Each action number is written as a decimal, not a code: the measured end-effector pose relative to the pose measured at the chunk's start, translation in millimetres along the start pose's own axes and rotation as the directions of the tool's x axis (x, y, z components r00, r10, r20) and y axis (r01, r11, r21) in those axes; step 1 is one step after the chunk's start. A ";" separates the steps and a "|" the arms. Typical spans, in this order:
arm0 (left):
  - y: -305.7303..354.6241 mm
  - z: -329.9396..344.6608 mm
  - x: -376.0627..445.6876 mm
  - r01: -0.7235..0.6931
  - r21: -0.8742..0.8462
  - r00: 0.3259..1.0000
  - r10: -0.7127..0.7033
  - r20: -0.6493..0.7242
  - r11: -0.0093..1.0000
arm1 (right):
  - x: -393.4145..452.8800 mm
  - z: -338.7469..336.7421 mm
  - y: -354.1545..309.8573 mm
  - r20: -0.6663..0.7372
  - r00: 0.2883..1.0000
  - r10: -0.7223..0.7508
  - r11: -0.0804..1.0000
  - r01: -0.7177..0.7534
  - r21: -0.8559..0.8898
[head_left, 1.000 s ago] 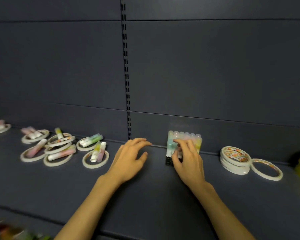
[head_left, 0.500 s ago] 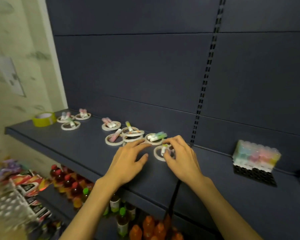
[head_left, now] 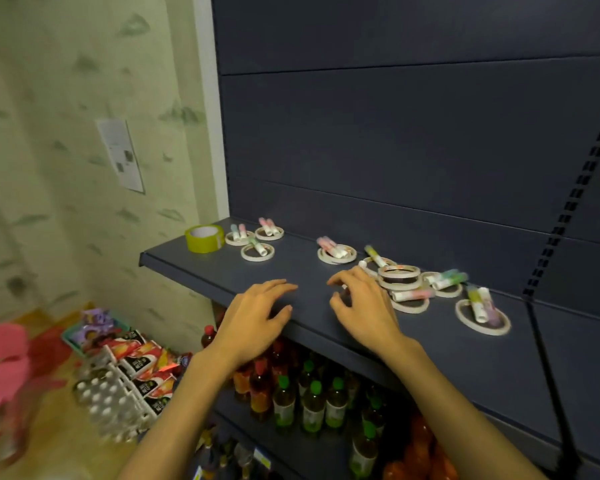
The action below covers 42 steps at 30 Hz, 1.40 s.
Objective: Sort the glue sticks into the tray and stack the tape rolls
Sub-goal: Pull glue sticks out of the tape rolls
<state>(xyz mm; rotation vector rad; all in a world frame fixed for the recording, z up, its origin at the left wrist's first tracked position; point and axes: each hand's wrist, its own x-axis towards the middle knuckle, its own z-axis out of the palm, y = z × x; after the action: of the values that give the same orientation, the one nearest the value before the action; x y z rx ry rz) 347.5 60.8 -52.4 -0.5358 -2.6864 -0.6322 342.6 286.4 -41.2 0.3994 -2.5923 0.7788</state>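
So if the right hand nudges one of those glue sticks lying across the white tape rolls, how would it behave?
Probably rolls: the glue stick is a smooth cylinder lying across a thin tape roll rim. It looks small and plastic, so likely light and stiff. The right hand, fingers curled, holds nothing.

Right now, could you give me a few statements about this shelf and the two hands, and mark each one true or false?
1. The yellow tape roll stands at the shelf's left end. True.
2. The left hand holds a glue stick. False: its fingers are spread and it holds nothing.
3. Glue sticks lie across white tape rings, such as the ring farthest right. True.
4. The right hand is beside the yellow roll. False: it is next to the cluster of rings further right.
5. Bottles stand below the shelf. True.
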 end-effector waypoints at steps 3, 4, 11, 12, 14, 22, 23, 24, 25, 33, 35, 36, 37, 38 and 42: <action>-38.8 -12.9 6.5 0.017 -0.008 1.000 -0.017 -0.010 1.000 | 21.1 20.9 -19.9 0.024 1.000 0.012 1.000 -0.012 -0.015; -50.3 -16.5 10.7 0.021 -0.019 1.000 -0.022 -0.017 1.000 | 28.8 26.8 -25.3 0.024 1.000 0.018 1.000 -0.017 -0.021; -121.7 -28.7 55.4 0.004 -0.028 1.000 -0.004 -0.026 1.000 | 88.7 69.8 -39.4 -0.016 1.000 0.015 0.999 -0.015 -0.029; -130.6 -29.0 62.8 -0.005 -0.021 1.000 0.005 -0.024 1.000 | 98.1 76.9 -38.5 -0.022 1.000 0.013 1.000 -0.013 -0.025; -148.6 -29.3 79.4 -0.024 -0.014 1.000 0.024 -0.017 1.000 | 118.1 91.0 -36.2 -0.040 0.999 0.019 1.000 -0.020 -0.024; -222.2 -36.1 147.4 -0.058 0.003 0.998 0.058 0.014 0.998 | 194.2 136.1 -34.9 -0.090 0.992 0.091 0.995 -0.093 -0.028; -232.1 -35.7 153.8 -0.059 0.010 0.998 0.059 0.011 0.998 | 201.5 142.1 -34.8 -0.089 0.991 0.099 0.994 -0.103 -0.034; -241.8 -35.2 159.9 -0.060 0.020 0.998 0.060 0.013 0.998 | 207.7 147.5 -35.3 -0.087 0.990 0.107 0.993 -0.111 -0.039; -251.3 -34.3 165.3 -0.063 0.032 0.998 0.063 0.016 0.997 | 213.3 153.0 -35.8 -0.085 0.990 0.113 0.992 -0.117 -0.045; -310.1 -26.7 191.8 -0.005 0.166 0.999 -0.002 0.039 0.986 | 245.2 187.2 -41.2 -0.035 0.986 0.165 0.976 -0.169 -0.135; -320.8 -24.8 196.3 -0.010 0.192 0.999 0.000 0.050 0.981 | 252.0 195.2 -43.1 -0.026 0.981 0.190 0.970 -0.192 -0.151; -324.6 -24.2 198.1 -0.013 0.192 0.998 0.001 0.062 0.981 | 255.0 199.1 -44.2 -0.028 0.978 0.206 0.966 -0.207 -0.157; -328.0 -23.3 200.3 -0.012 0.198 0.996 -0.005 0.087 0.980 | 258.2 203.1 -45.4 -0.034 0.975 0.221 0.961 -0.223 -0.164; -330.6 -22.6 201.8 -0.017 0.215 0.993 -0.009 0.118 0.976 | 260.6 207.3 -46.8 -0.038 0.971 0.237 0.955 -0.240 -0.173; -343.7 -14.0 204.7 0.024 0.189 0.964 -0.073 0.255 0.982 | 266.5 222.5 -50.7 -0.011 0.957 0.289 0.931 -0.284 -0.227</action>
<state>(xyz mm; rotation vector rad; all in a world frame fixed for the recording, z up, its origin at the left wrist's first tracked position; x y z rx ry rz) 24.7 -173.9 -82.6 -0.5370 -2.9745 -0.3382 62.3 76.9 -66.9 -0.0420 -2.7574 0.5588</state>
